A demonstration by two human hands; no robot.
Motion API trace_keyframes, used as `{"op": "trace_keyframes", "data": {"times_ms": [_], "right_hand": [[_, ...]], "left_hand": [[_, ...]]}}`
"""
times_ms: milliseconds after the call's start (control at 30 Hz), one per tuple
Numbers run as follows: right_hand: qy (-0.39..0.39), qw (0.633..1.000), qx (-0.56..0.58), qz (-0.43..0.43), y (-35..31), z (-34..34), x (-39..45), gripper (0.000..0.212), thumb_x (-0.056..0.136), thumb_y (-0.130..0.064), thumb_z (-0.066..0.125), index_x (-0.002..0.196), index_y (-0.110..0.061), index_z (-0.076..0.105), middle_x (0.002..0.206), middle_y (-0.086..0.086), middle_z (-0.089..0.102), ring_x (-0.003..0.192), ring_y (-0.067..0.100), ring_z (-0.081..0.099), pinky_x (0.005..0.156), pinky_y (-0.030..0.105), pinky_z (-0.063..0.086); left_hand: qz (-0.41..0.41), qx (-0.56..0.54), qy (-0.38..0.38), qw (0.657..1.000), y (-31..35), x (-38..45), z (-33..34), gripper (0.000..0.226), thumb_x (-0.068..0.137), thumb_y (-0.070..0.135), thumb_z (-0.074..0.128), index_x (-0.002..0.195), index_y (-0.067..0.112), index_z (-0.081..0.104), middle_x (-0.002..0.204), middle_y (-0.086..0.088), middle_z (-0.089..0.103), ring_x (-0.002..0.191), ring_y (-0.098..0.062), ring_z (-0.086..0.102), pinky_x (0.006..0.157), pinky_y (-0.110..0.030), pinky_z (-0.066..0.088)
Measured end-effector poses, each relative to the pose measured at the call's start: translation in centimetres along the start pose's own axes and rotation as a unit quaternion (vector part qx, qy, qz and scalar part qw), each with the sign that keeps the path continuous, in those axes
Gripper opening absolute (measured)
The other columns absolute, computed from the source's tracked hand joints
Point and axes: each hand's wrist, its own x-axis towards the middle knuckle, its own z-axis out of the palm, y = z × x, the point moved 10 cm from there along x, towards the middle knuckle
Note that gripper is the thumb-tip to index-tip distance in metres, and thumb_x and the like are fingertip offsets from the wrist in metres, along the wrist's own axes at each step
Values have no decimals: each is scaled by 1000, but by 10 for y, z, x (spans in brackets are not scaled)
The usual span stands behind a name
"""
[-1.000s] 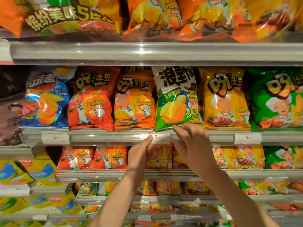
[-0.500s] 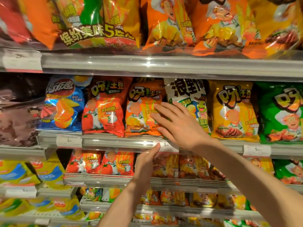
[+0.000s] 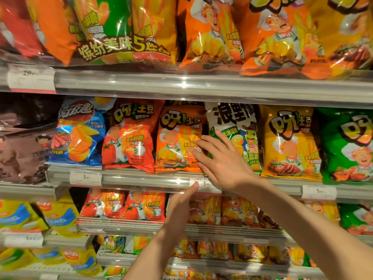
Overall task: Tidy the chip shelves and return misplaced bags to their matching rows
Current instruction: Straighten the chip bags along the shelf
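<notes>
White and green, the one odd bag stands out on the middle shelf, a frog in a cowboy hat printed on its front. It stands upright between an orange bag on its left and a yellow bag on its right, both of a different brand with a chef figure. Further left along the same row are a red bag with tomatoes and a blue bag of ridged chips; at the far right is a green bag.

The right hand is spread flat, fingers apart, laid across the lower front of the white and green bag, its fingertips reaching over the edge of the orange bag. It grips nothing; whether the palm presses the bag or only hovers just before it I cannot tell. The left hand is lower, fingers held straight and together, its tips touching the shelf rail right by a price tag reading 5. It holds nothing either.

Above, the top shelf carries large orange and yellow bags and a multipack wrapped in clear film. Below, a lower shelf holds smaller red and orange bags of the chef brand.
</notes>
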Motion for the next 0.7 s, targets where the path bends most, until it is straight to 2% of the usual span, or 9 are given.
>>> {"op": "trace_keyframes", "data": {"times_ms": [133,233,433,500,600,700], "right_hand": [[0,1000,1,6,0,-4,0,47,105,-39,42,148,-21,50,152,9,52,148,30,38,125,53,14],[14,999,32,28,5,-11,-6,50,106,-39,38,151,-20,46,160,5,42,153,26,28,126,51,13],[68,974,123,178,59,-32,-56,62,98,-49,49,152,-21,42,166,9,25,155,27,19,125,52,19],[46,962,141,228,74,-25,-73,70,94,-58,47,156,-26,34,169,6,14,157,25,11,125,48,17],[-9,949,167,267,80,-6,-83,82,91,-69,41,161,-36,12,171,-3,-10,157,17,-9,125,41,5],[-24,940,192,280,74,5,-81,84,94,-66,47,160,-40,2,169,-8,-20,155,12,-19,124,37,0]], "left_hand": [[7,15,-9,1000,0,0,2,48,96,51,58,99,10,83,104,-11,80,83,-21,62,73,-29,45],[14,20,-14,1000,0,0,2,48,96,51,56,99,11,83,105,-10,80,83,-20,62,74,-30,45],[16,7,1,1000,-6,5,1,43,96,48,59,98,13,83,104,-12,80,80,-20,64,70,-29,47],[18,-1,8,1000,-10,7,2,43,96,48,59,98,13,83,101,-11,80,79,-19,64,72,-30,46],[22,-17,16,999,-13,9,5,43,91,51,65,90,12,82,90,-10,78,79,-21,63,74,-33,45],[32,-18,14,999,-14,11,8,46,78,56,70,85,12,79,83,-11,70,78,-23,61,71,-33,43]]}}
